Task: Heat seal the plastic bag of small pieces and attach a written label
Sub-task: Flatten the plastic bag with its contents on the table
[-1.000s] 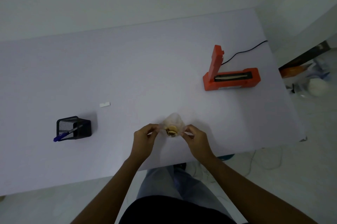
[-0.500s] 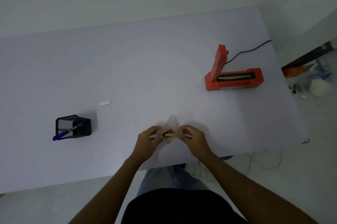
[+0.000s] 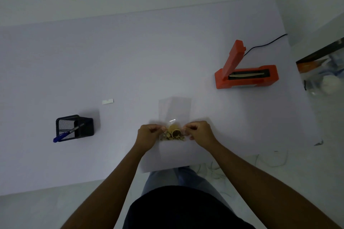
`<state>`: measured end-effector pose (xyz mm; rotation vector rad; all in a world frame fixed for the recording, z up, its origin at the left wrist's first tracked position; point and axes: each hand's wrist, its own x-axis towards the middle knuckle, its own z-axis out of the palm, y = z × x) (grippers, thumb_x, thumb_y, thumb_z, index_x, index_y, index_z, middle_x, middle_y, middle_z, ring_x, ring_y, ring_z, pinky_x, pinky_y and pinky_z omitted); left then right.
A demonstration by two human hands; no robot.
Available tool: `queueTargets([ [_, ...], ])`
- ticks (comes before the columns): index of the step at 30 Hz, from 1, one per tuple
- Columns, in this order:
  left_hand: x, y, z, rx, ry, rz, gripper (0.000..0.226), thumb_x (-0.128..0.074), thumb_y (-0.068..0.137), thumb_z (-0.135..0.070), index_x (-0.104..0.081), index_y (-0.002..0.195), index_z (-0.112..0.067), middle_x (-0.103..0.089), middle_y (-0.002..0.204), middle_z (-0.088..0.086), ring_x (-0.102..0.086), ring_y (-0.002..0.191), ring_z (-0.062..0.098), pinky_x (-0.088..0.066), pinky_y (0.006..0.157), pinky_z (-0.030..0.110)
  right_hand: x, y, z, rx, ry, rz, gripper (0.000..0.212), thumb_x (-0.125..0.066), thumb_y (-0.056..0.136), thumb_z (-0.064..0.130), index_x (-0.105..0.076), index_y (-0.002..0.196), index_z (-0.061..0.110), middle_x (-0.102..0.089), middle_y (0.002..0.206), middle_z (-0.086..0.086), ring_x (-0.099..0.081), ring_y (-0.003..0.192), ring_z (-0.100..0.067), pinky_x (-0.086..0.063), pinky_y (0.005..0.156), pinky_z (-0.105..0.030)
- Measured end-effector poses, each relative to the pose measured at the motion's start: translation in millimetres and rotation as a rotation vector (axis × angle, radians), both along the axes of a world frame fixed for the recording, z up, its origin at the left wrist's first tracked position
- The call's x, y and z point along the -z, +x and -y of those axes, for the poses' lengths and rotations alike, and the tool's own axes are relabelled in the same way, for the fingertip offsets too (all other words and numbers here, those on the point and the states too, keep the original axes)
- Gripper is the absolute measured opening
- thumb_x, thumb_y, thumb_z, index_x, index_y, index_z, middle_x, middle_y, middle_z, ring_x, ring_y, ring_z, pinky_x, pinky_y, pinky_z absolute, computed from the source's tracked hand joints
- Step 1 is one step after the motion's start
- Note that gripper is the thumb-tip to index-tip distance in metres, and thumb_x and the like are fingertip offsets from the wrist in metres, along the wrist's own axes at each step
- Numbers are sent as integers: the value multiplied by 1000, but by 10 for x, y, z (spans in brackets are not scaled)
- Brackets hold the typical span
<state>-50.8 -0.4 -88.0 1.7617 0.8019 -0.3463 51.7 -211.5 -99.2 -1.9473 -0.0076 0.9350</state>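
Note:
A clear plastic bag (image 3: 174,109) lies flat on the white table (image 3: 130,61), its empty upper part stretched away from me. Small tan pieces (image 3: 174,133) are bunched at its near end. My left hand (image 3: 149,135) pinches the bag's left edge and my right hand (image 3: 200,133) pinches its right edge, both beside the pieces. An orange heat sealer (image 3: 245,76) stands at the right with its lid raised and a black cord running off behind it. A small white label (image 3: 107,101) lies to the left of the bag.
A black mesh pen holder (image 3: 74,128) lies on its side at the left, a blue pen (image 3: 63,135) sticking out of it. The table's near edge is just below my hands. Clutter sits on the floor beyond the right edge.
The bag was crumpled between my hands; now it is spread flat and stretched away from me, with the pieces gathered at the near end. My hands stay on its two sides.

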Motion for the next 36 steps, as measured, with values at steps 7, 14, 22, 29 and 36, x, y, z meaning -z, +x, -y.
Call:
queueTargets([
  [7, 41, 54, -104, 9, -58, -85, 16, -72, 89, -26, -80, 97, -15, -77, 82, 6, -69, 71, 17, -55, 50, 25, -11, 64, -6, -68, -54, -82, 14, -73, 90, 15, -79, 97, 4, -78, 80, -12, -75, 70, -20, -57, 56, -26],
  [14, 34, 213, -116, 50, -62, -37, 15, -72, 88, -18, -79, 102, -16, -77, 94, -1, -71, 82, 13, -53, 61, 20, -70, 169, -31, -10, 5, -149, 21, -75, 89, 14, -76, 110, 10, -78, 88, -15, -75, 68, -26, -54, 48, -26],
  [22, 54, 216, -180, 172, -27, 6, 10, -73, 88, -20, -79, 83, -14, -75, 75, 6, -68, 63, 24, -58, 53, 33, -88, 99, -45, -14, -21, -101, 15, -80, 85, 18, -78, 91, 4, -76, 73, -11, -74, 62, -23, -56, 48, -28],
  [29, 104, 205, -177, 241, 248, -27, 18, -72, 87, -36, -79, 80, -21, -74, 69, -6, -68, 63, 10, -60, 63, 33, -93, 68, -96, -50, -84, -119, 8, -77, 88, 16, -78, 80, 16, -76, 71, -11, -73, 59, -21, -60, 53, -34],
  [36, 9, 266, 11, 231, 555, -55, 27, -69, 84, -45, -70, 70, -22, -65, 71, -7, -62, 66, 14, -53, 58, 29, -140, 169, -205, -44, -177, -214, 31, -80, 86, 24, -73, 79, -5, -76, 74, -18, -75, 64, -28, -59, 50, -32],
])
